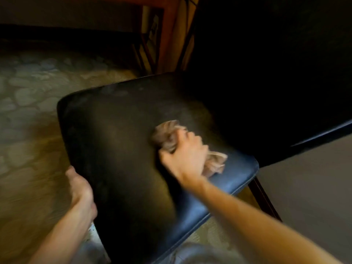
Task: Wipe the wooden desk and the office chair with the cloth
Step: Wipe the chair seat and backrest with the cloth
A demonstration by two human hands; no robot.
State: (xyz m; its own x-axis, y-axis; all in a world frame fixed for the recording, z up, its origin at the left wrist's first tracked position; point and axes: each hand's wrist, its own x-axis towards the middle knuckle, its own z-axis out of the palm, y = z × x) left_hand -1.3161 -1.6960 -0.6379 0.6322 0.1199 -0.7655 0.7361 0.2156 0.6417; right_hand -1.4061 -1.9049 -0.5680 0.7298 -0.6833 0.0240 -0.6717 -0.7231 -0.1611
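Note:
A black padded chair seat (118, 141) fills the middle of the view, its dark backrest (266, 63) rising at the upper right. My right hand (185, 155) grips a crumpled beige cloth (167, 136) and presses it onto the right part of the seat; cloth sticks out on both sides of the hand. My left hand (81, 193) holds the seat's left front edge, thumb on top, fingers hidden under the rim. The frame is motion-blurred.
Patterned carpet (28, 103) lies to the left of the chair. A reddish wooden piece of furniture (167, 35) stands behind the seat at top centre. A dark chair leg (264, 201) shows at the right, with a grey surface (308, 187) beyond it.

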